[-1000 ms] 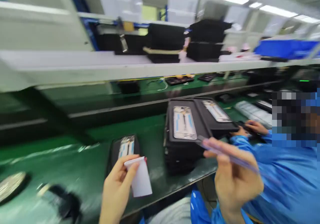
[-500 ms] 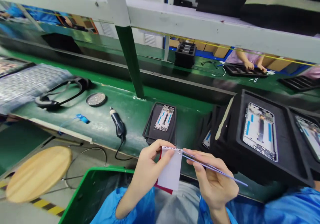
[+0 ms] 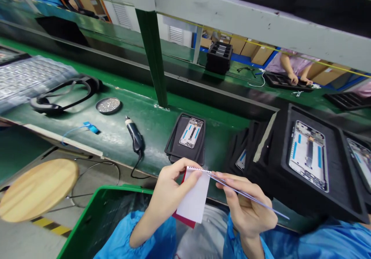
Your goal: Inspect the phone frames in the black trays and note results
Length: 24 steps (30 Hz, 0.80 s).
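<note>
Tweezers (image 3: 249, 197) in your right hand (image 3: 249, 210) still touch the top edge of the white sticker sheet (image 3: 193, 195) pinched by your left hand (image 3: 169, 189); both hands have barely shifted.

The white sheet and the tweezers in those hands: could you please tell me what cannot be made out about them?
- Head view: the white sheet shows no legible print; too small.
- What the tweezers pick from its top edge: too tiny.
- The red piece behind: mostly hidden by the sheet.
- The left hand covers the sheet's left edge.
</note>
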Each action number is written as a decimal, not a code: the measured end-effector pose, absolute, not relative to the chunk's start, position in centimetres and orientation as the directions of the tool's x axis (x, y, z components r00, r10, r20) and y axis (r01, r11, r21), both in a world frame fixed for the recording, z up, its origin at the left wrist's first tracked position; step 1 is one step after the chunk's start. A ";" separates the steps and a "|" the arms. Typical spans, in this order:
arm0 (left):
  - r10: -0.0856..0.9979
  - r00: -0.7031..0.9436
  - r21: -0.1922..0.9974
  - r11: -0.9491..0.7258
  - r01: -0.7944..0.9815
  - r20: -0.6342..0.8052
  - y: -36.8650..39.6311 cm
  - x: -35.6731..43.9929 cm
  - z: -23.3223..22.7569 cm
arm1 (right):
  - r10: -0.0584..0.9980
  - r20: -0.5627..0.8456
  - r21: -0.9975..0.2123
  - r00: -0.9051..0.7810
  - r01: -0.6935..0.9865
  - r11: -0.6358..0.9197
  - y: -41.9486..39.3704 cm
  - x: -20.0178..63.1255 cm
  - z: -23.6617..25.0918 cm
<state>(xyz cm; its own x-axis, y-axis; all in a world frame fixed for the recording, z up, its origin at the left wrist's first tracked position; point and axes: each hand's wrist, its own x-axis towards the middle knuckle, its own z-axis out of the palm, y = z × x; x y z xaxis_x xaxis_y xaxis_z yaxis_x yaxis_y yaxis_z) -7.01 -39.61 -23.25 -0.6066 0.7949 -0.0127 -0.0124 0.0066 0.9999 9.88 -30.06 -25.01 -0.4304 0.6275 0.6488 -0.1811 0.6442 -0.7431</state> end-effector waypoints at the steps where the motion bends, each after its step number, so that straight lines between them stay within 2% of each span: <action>1: 0.797 -0.603 1.000 0.008 -0.020 -0.018 -39.6 -7.1 -23.4 | 0.624 0.649 -0.741 -0.436 -0.175 0.649 -30.0 9.8 -25.0; 18: 0.804 -0.593 0.999 0.021 -0.033 -0.036 -39.4 -8.6 -24.3 | 0.576 0.650 -0.729 -0.495 -0.194 0.656 -28.9 8.7 -25.5; 24: 0.802 -0.593 0.996 0.030 -0.079 -0.071 -39.4 -9.0 -24.9 | 0.633 0.606 -0.779 -0.483 -0.197 0.595 -28.8 7.8 -26.0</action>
<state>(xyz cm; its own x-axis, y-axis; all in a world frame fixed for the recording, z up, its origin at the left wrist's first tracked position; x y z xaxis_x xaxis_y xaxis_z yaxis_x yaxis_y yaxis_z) -9.03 -39.42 -24.86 -0.5931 0.8020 -0.0707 -0.0787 0.0296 0.9965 7.83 -28.82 -25.97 -0.4828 0.6325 0.6057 -0.1974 0.5952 -0.7790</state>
